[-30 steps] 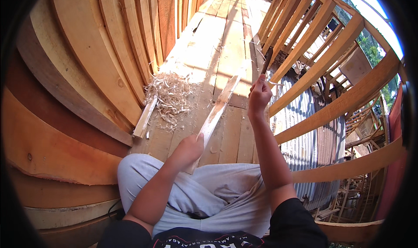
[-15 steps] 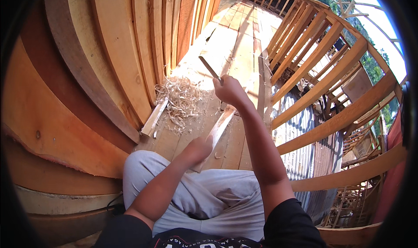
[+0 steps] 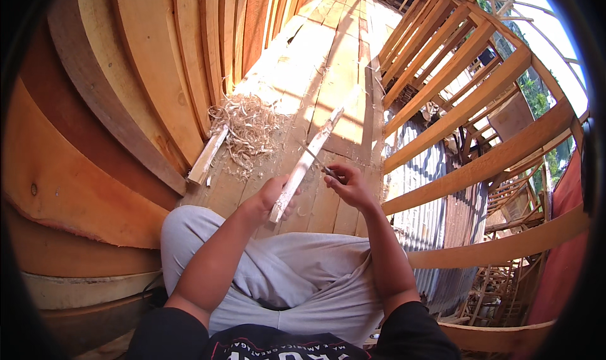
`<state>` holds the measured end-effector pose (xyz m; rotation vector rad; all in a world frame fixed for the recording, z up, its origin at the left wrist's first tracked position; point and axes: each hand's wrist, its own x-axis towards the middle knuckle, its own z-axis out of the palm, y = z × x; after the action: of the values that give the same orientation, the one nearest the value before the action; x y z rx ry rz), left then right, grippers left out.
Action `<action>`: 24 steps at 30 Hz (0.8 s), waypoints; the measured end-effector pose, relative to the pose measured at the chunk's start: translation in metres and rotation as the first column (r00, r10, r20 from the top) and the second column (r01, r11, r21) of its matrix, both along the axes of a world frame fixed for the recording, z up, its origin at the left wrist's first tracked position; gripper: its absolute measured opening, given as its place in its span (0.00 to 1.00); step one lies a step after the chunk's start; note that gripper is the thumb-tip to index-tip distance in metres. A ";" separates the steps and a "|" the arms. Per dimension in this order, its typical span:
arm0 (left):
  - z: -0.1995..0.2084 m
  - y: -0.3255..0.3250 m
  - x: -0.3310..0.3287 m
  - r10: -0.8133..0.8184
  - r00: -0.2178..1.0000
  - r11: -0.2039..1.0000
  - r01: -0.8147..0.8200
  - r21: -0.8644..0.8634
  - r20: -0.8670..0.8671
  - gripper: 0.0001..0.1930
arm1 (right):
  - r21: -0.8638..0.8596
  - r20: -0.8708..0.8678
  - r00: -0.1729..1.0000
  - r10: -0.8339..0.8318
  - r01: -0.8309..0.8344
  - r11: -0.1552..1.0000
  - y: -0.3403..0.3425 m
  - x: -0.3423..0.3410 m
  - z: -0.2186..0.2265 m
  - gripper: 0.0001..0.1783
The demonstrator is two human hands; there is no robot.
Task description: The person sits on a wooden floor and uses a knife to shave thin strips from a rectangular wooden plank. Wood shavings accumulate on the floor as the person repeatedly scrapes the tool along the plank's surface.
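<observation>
Plank floor [image 3: 346, 76]: sunlit
Wooden strip [image 3: 302, 168]: long axis slants forward-right
Left hand [image 3: 270, 194]: fingers wrap near end
Right hand [image 3: 351, 187]: fingers pinch knife [image 3: 320, 163]

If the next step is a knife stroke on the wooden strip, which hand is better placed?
The right hand, I judge: it holds the knife, which appears to cross over the wooden strip. The left hand grips the strip near its closer end, so seems better for steadying.

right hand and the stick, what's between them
In the head view, the knife spans the gap from the right hand to the stick, its far end overlapping the stick; floorboards show beneath.
</observation>
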<state>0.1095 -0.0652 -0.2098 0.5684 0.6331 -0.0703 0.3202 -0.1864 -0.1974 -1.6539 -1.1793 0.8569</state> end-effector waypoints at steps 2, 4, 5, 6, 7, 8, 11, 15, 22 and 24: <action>-0.005 0.002 0.002 -0.017 0.999 0.996 0.020 -0.088 0.040 0.24 | -0.042 0.019 0.996 0.088 -0.087 0.995 0.006 -0.006 -0.002 0.10; -0.007 0.004 0.005 -0.039 0.997 0.987 0.049 -0.153 0.070 0.23 | -0.165 0.247 0.965 0.088 -0.048 0.985 0.012 -0.005 -0.008 0.14; -0.009 0.005 0.006 -0.055 0.992 0.980 0.075 -0.184 0.111 0.22 | -0.227 0.361 0.927 0.101 -0.018 0.974 0.013 -0.006 -0.009 0.16; -0.012 0.006 0.006 -0.071 0.986 0.971 0.104 -0.215 0.153 0.21 | -0.167 0.312 0.948 0.065 -0.012 0.986 0.014 -0.007 -0.010 0.19; -0.014 0.007 0.008 -0.087 0.977 0.960 0.134 -0.245 0.195 0.20 | -0.106 0.260 0.965 0.030 -0.002 0.994 0.014 -0.009 -0.011 0.22; -0.013 0.008 0.007 -0.067 0.975 0.947 0.130 -0.295 0.214 0.21 | -0.048 0.202 0.979 0.004 0.006 0.999 0.016 -0.014 -0.012 0.25; -0.009 0.008 0.005 0.011 0.958 0.875 0.129 -0.467 0.286 0.20 | -0.250 0.298 0.952 -0.065 0.143 0.958 0.020 -0.031 0.004 0.31; -0.001 -0.003 0.011 0.092 0.937 0.821 0.120 -0.559 0.336 0.18 | -0.125 0.461 0.868 -0.184 0.269 0.955 0.024 -0.052 0.014 0.32; -0.002 -0.006 0.011 0.135 0.907 0.785 0.148 -0.602 0.399 0.16 | -0.012 0.604 0.768 -0.211 0.274 0.962 0.030 -0.040 -0.018 0.28; -0.004 -0.004 0.008 0.152 0.897 0.748 0.170 -0.642 0.416 0.17 | 0.013 0.653 0.729 -0.205 0.260 0.965 0.034 -0.038 -0.020 0.28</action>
<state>0.1175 -0.0694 -0.2137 -0.1280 0.1165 -0.1638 0.2819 -0.1527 -0.2174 -2.2070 -1.3519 0.1426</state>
